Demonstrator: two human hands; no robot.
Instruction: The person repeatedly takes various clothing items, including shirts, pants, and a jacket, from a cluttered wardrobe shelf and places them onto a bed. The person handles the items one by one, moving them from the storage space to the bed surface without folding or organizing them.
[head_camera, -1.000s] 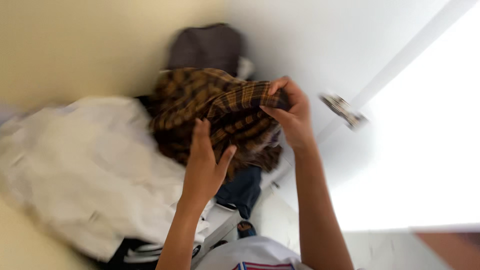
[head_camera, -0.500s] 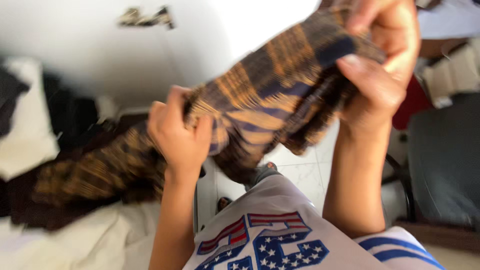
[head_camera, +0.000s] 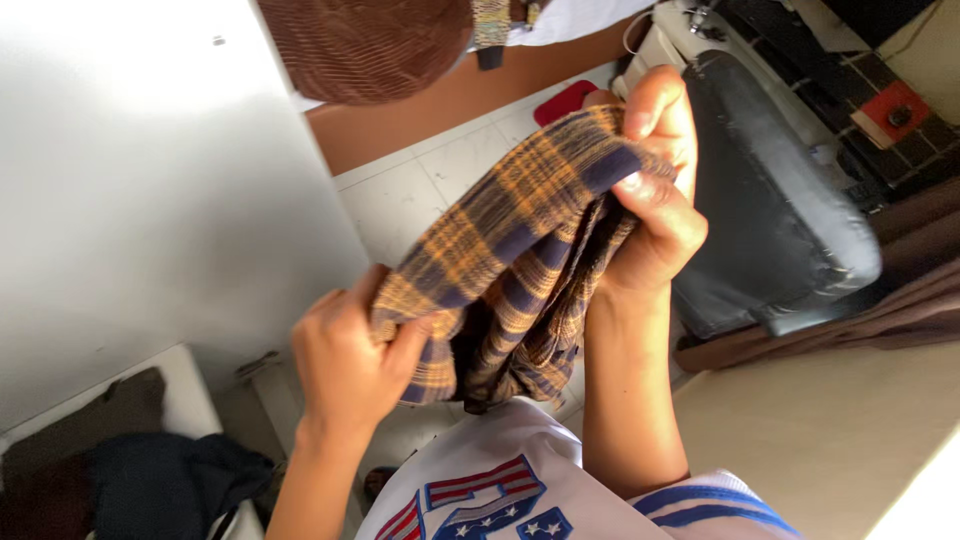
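A brown, orange and navy plaid cloth (head_camera: 500, 240) is held up in front of me, bunched and hanging down between both hands. My left hand (head_camera: 345, 365) grips its lower left end with the fingers closed around the fabric. My right hand (head_camera: 655, 190) pinches the upper right end, thumb on top. The cloth hangs above my white jersey (head_camera: 500, 495) with its red and blue star pattern.
A white door panel (head_camera: 150, 180) fills the left. Dark clothes (head_camera: 150, 480) lie in the lower left corner. A dark padded chair (head_camera: 770, 220) stands at the right on white floor tiles (head_camera: 410, 200). A brown woven basket (head_camera: 365, 45) sits at the top.
The view has swung away from the pile of clothes to the floor and chair. The plaid cloth has come clear of the pile and now hangs freely between both hands.
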